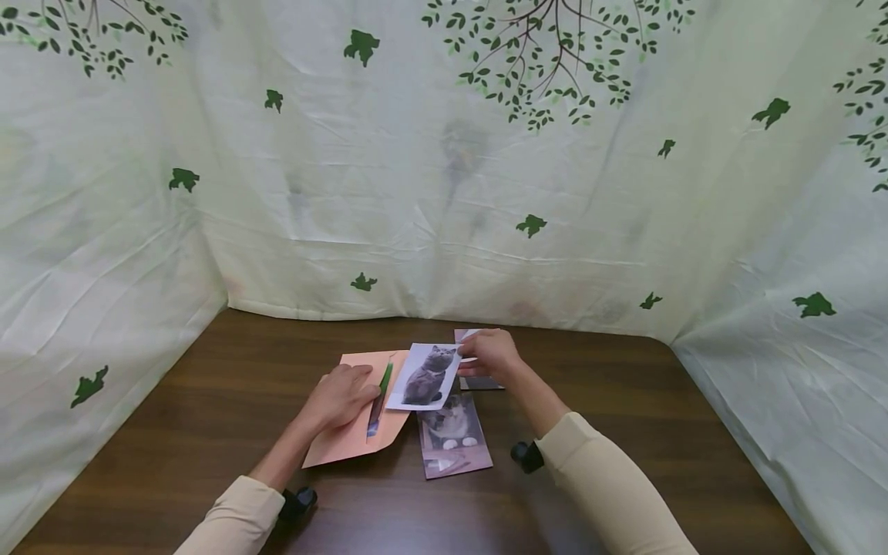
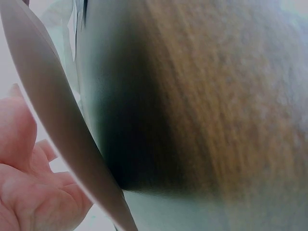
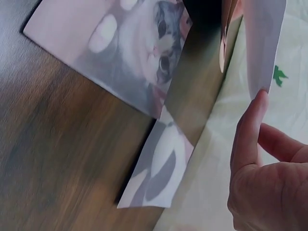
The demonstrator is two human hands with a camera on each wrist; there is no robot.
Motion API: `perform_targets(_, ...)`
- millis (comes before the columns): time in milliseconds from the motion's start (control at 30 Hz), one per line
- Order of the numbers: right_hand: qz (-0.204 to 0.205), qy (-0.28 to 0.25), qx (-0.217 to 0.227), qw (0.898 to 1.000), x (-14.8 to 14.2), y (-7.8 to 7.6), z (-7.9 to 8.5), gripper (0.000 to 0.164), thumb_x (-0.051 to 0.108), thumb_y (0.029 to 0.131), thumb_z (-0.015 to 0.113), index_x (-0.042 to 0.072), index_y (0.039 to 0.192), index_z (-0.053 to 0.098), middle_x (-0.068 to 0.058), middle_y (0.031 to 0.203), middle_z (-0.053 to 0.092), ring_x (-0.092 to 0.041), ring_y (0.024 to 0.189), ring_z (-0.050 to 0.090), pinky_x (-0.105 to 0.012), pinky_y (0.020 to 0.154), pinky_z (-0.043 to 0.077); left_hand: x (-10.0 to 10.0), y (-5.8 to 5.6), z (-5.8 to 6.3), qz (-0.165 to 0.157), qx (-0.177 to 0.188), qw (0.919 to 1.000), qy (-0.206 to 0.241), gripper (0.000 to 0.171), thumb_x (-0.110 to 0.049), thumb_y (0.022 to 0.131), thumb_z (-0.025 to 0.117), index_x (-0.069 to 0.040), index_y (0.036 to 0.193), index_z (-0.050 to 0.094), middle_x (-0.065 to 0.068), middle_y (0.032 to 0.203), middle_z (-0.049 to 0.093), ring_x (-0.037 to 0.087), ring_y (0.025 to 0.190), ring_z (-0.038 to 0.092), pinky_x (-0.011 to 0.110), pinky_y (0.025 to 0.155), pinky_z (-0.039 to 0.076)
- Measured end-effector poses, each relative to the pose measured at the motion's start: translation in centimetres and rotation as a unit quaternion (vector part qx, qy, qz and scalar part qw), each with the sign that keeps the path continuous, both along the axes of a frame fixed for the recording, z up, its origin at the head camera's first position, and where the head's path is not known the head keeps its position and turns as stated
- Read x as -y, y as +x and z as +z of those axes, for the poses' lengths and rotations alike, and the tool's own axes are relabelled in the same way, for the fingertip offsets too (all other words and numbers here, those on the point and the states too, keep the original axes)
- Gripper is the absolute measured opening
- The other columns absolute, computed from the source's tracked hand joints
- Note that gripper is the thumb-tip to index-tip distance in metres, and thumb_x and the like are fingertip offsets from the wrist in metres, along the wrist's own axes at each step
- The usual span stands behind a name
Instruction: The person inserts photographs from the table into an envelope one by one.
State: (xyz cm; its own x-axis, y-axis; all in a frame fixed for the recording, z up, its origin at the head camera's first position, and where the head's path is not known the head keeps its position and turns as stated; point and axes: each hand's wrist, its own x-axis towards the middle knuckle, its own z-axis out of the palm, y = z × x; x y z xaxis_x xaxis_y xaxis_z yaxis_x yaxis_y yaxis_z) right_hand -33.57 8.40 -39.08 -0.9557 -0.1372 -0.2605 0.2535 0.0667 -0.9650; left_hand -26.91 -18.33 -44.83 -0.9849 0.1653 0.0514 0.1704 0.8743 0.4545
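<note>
My left hand (image 1: 344, 397) holds a peach-coloured envelope (image 1: 340, 447), thumb and fingers on its upper side. A narrow gap in the envelope shows a strip of green and dark picture. In the left wrist view, the envelope (image 2: 62, 115) is seen nearly edge-on above the table, the palm beyond it. Between thumb and fingers my right hand (image 1: 491, 356) pinches the right edge of a white-bordered photo of a grey cat (image 1: 423, 374). This photo overlaps the envelope's right side in the head view. From the right wrist, only the photo's pale back (image 3: 264, 43) shows.
Another cat photo (image 1: 458, 447) lies on the brown wooden table (image 1: 590, 501), below the held one. Farther back lies a third picture (image 1: 482, 382), partly behind my right hand. A leaf-patterned white curtain (image 1: 416, 193) surrounds the table's back and sides.
</note>
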Motion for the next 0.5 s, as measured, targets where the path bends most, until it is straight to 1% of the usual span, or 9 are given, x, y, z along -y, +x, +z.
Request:
perform_targets(67,-0.001,0.001,-0.004,1.000,0.3,0.1,0.0,0.030,-0.008,0.091,0.060,-0.016,0.120,0.059,-0.011,0.086,0.061,-0.020,0.066,0.068,-0.037,0.065,0.062,0.0,0.0,0.0,-0.001,-0.004,1.0000,-0.001,0.055,-0.030,0.099,0.050,0.006,0.140,0.055,0.026,0.140,0.058,0.045,0.135,0.046,0.060,0.111,0.036)
perform_targets(200,-0.001,0.005,-0.009,1.000,0.9,0.2,-0.1,0.027,-0.008,0.090,0.061,-0.015,0.116,0.061,-0.010,0.083,0.061,-0.019,0.065,0.068,-0.036,0.064,0.062,0.0,0.1,0.1,-0.002,0.000,1.0000,-0.004,0.052,-0.029,0.100,0.051,0.004,0.140,0.055,0.024,0.141,0.058,0.044,0.135,0.046,0.059,0.110,0.036)
perform_targets(333,0.005,0.013,-0.004,1.000,1.5,0.4,-0.4,0.028,-0.009,0.089,0.061,-0.015,0.116,0.061,-0.010,0.081,0.062,-0.017,0.061,0.067,-0.034,0.062,0.062,0.0,0.1,0.2,-0.003,0.002,1.0000,-0.006,0.052,-0.029,0.101,0.052,0.004,0.140,0.056,0.024,0.140,0.058,0.044,0.134,0.047,0.059,0.110,0.037)
perform_targets(433,0.010,0.014,0.005,1.000,2.1,0.5,-0.6,0.030,-0.009,0.089,0.060,-0.016,0.118,0.060,-0.010,0.081,0.063,-0.017,0.059,0.067,-0.034,0.061,0.062,0.0,0.2,0.2,-0.006,-0.005,1.0000,-0.007,0.051,-0.029,0.101,0.052,0.005,0.139,0.056,0.025,0.139,0.059,0.044,0.133,0.048,0.059,0.109,0.037)
perform_targets(500,0.012,0.014,0.007,1.000,2.4,0.6,-0.9,0.028,-0.009,0.089,0.060,-0.016,0.116,0.061,-0.011,0.081,0.063,-0.017,0.058,0.067,-0.034,0.061,0.062,0.1,0.2,0.2,-0.004,-0.004,1.0000,-0.003,0.051,-0.029,0.100,0.053,0.005,0.139,0.056,0.025,0.139,0.059,0.044,0.133,0.048,0.059,0.109,0.037)
